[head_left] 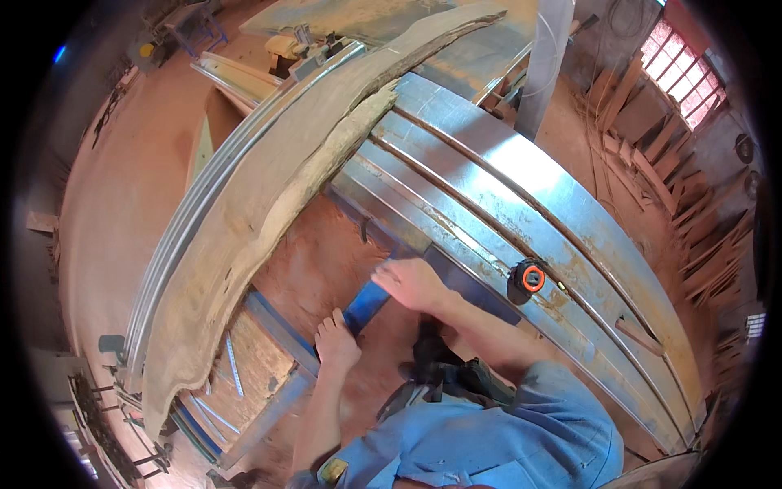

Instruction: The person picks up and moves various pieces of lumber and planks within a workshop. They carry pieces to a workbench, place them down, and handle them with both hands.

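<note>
My left hand (336, 341) rests against the blue metal crossbar (366, 306) of the table's frame, its fingers laid out and nothing seen in them. My right hand (411, 284) is over the far end of that bar; its fingers are smeared and partly turned away, so their grip cannot be made out. Beyond both hands a long, curved wooden slab (244, 208) with a rough live edge lies across the frame and the sliding rails. On the grooved metal saw table (489, 187) to the right stands a black and orange tape measure (528, 281).
A worn wooden board (252, 367) with a folding rule (235, 364) on it sits left of my hands. A small wood strip (639, 336) lies on the metal table. Offcuts (709, 236) lean by the right wall. A grey post (546, 69) rises at the back.
</note>
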Available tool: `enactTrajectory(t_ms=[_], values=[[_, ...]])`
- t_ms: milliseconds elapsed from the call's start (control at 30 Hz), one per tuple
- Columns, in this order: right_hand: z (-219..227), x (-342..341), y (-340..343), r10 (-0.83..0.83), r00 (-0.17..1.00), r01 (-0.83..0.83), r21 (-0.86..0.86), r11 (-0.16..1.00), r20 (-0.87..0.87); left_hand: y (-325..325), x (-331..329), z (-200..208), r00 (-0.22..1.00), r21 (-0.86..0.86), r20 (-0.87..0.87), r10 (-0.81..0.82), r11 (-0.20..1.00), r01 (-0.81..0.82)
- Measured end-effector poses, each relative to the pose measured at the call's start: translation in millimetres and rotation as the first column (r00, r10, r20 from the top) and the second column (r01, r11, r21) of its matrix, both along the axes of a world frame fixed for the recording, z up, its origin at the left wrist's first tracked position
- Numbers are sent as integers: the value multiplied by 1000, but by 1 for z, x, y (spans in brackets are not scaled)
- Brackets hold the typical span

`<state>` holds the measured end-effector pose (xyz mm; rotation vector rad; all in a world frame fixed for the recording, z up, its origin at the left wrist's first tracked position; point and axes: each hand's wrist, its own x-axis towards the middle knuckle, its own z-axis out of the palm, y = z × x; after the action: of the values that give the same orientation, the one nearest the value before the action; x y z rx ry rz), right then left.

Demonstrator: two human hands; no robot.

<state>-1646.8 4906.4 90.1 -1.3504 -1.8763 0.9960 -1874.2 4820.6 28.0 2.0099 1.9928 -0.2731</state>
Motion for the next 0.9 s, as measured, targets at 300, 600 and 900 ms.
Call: enactTrajectory(t_ms=[300, 600, 900], values=[[-36, -1, 184, -304, 934, 356, 474, 805, -185, 12, -5, 9, 946, -57, 301, 116, 993, -104], [-32, 9, 262, -310, 945, 316, 537, 782, -104, 105, -74, 33, -876, -805, 480, -45, 373, -461], [-29, -22, 324, -228, 973, 214, 531, 820, -40, 174, -117, 4, -749, -589, 625, -219, 498, -637]])
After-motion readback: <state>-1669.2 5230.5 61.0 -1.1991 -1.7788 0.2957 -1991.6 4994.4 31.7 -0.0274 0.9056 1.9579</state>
